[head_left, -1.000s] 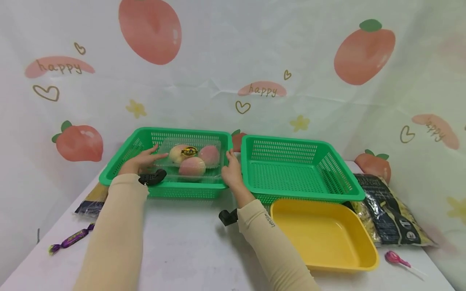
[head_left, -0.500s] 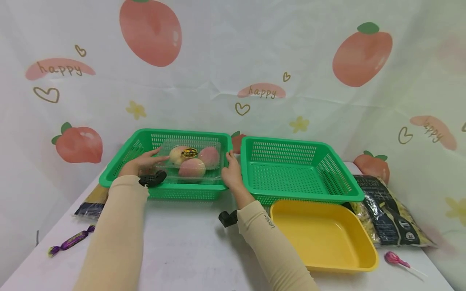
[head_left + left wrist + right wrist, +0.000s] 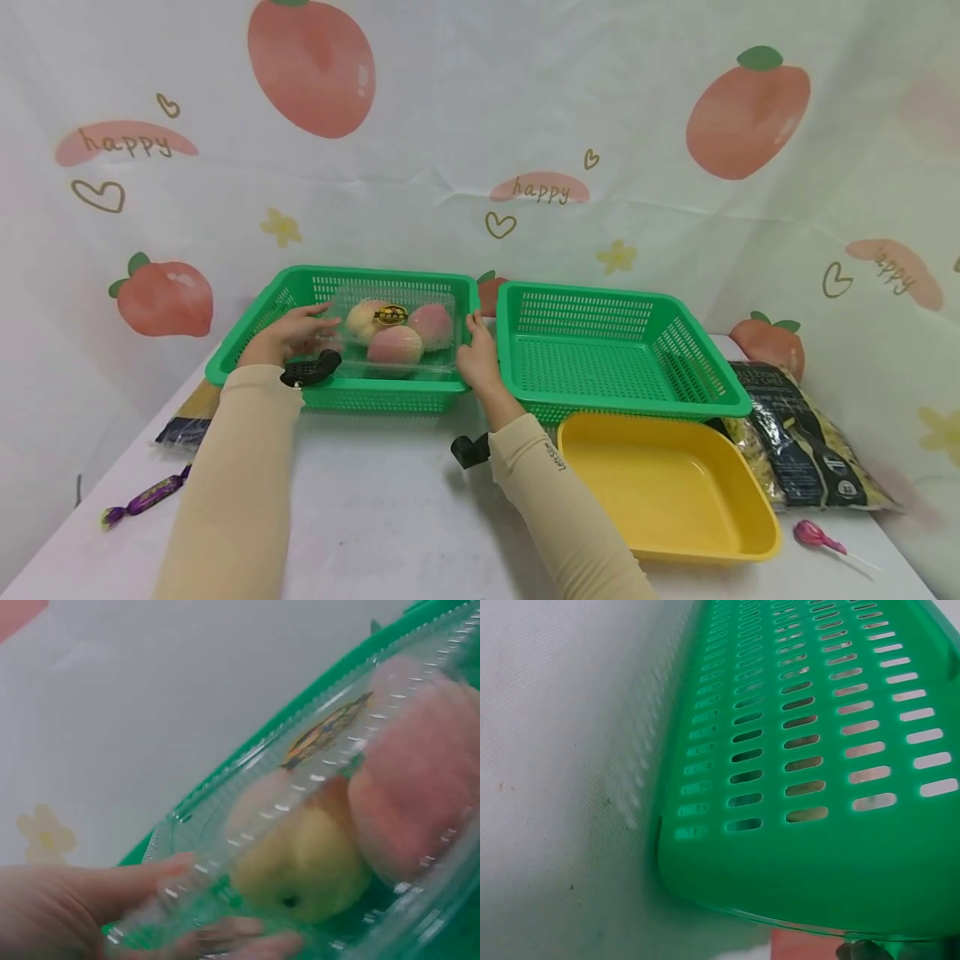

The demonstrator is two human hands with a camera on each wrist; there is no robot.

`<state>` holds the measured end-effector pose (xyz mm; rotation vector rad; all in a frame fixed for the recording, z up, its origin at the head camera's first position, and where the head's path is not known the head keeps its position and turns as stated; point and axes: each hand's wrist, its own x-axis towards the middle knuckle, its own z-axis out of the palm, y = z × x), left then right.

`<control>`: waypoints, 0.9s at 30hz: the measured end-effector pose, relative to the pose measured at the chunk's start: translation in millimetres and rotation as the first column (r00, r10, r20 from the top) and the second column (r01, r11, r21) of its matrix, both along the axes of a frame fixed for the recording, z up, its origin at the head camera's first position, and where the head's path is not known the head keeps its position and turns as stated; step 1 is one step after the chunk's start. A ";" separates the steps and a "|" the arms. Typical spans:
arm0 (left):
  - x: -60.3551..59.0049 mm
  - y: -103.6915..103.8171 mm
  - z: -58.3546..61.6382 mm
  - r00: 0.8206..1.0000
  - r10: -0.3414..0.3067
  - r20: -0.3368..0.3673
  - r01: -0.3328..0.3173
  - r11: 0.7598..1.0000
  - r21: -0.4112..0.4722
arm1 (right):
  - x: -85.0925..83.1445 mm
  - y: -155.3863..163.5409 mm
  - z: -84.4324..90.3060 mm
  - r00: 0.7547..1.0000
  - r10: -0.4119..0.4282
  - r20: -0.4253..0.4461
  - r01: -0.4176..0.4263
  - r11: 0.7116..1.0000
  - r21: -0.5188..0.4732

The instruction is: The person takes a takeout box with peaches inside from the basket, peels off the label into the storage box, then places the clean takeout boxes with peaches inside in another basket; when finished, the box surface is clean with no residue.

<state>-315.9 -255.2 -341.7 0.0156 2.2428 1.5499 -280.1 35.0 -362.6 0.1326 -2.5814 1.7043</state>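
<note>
Clear peach box point(image 3: 397, 327) sits between left hand point(image 3: 288, 333) and right hand point(image 3: 477, 360).

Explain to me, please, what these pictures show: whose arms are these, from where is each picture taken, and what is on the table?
No machine here: a person works with two bare hands. The wide picture comes from a camera on the head; the two close ones come from cameras on the wrists.

The left hand grips the left end of a clear box of peaches, which sits in the left green basket. The right hand is at that basket's right rim; whether it holds the box cannot be seen.

The table also bears an empty green basket, a yellow tray, two dark snack bags, a purple candy and a pink lollipop.
</note>
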 end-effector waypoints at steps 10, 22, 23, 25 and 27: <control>8.6 -3.8 8.0 0.991 0.119 -0.056 -0.109 0.981 0.162 | 1.4 -0.9 1.7 1.000 -0.003 0.003 0.003 1.000 -0.008; 20.1 -8.8 12.0 0.979 0.173 -0.104 -0.156 0.976 0.153 | 1.0 -0.8 2.3 1.000 -0.004 0.007 0.005 1.000 -0.027; 21.8 -8.7 12.2 0.977 0.184 -0.105 -0.165 0.972 0.166 | 1.2 -0.7 2.4 1.000 -0.004 0.010 0.004 1.000 -0.028; 24.3 -9.2 12.3 0.973 0.202 -0.111 -0.179 0.964 0.195 | 1.9 -0.6 2.5 1.000 -0.003 0.014 0.003 1.000 -0.028; 26.7 -9.3 12.6 0.968 0.223 -0.112 -0.192 0.953 0.236 | 2.4 -0.5 2.9 1.000 -0.002 0.016 0.002 1.000 -0.032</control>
